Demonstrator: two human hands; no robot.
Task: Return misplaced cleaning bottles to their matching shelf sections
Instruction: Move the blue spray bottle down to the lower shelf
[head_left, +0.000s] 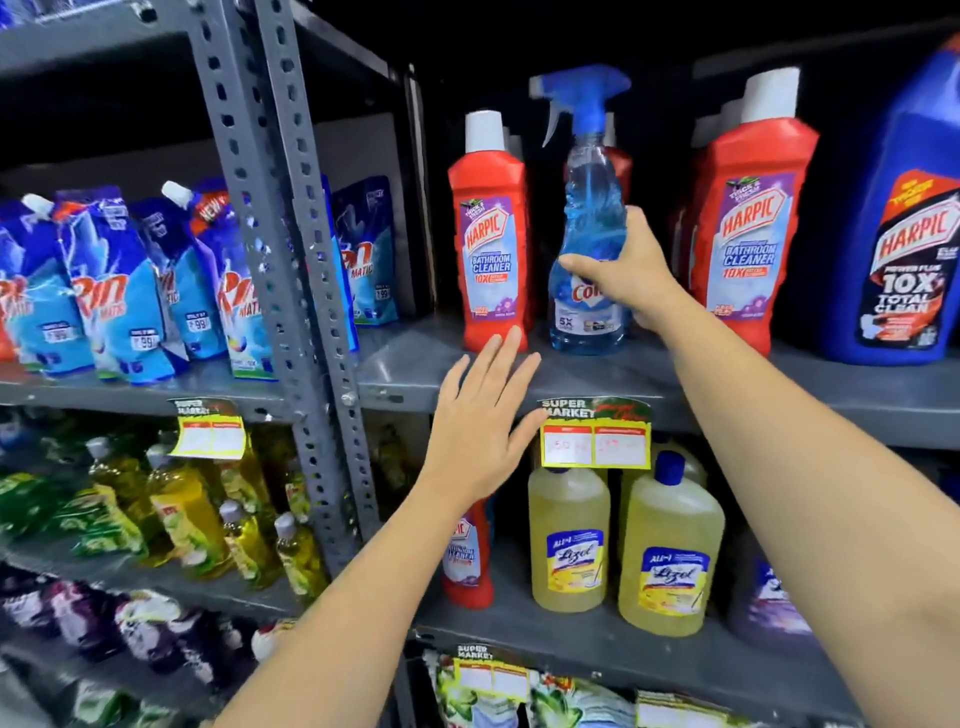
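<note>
On shelf, right hand (631, 275) fingers wrapping blue spray bottle (589, 234), left hand (480, 421) fingers spread, empty

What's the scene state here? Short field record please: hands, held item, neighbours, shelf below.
right hand: grip closed around the blue spray bottle
spray bottle: upright, base on the grey shelf
left hand: open, flat, empty, in front of the shelf edge
neighbours: red bottles on both sides, big blue bottle far right
shelf below: yellow bottles, one red bottle beside them
</note>
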